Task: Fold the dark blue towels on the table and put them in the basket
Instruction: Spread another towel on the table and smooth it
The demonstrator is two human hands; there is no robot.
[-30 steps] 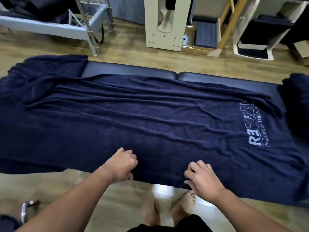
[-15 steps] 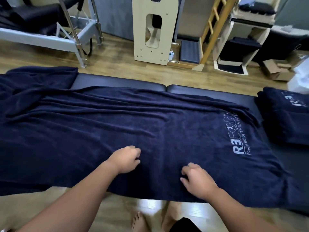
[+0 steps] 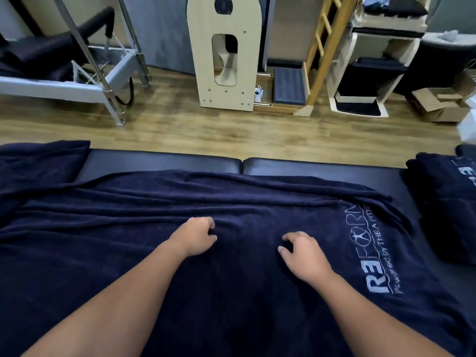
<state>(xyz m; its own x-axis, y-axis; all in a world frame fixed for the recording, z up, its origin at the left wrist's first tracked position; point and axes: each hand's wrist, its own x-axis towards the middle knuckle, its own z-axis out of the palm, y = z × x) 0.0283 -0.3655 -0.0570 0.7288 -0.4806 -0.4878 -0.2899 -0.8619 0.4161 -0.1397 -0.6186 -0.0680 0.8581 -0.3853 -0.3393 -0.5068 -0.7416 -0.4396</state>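
My hands on the spread towel, with the rest of the room beyond the table.

The spread towel [image 3: 154, 253] lies across the padded table [image 3: 309, 167] in front of me, its printed logo [image 3: 365, 253] toward my right. My left hand [image 3: 194, 237] and right hand [image 3: 304, 256] rest side by side on its middle, fingers curled into the cloth. A folded towel [image 3: 445, 202] sits on the table at the far right, another bunched towel [image 3: 38, 161] at the far left. Behind the table, across the floor, a metal-framed apparatus [image 3: 77, 86] stands left, a wooden panel [image 3: 226, 60] centre, a ladder [image 3: 322, 47] and shelving [image 3: 373, 73] right, and cardboard boxes [image 3: 440, 104] farthest right.
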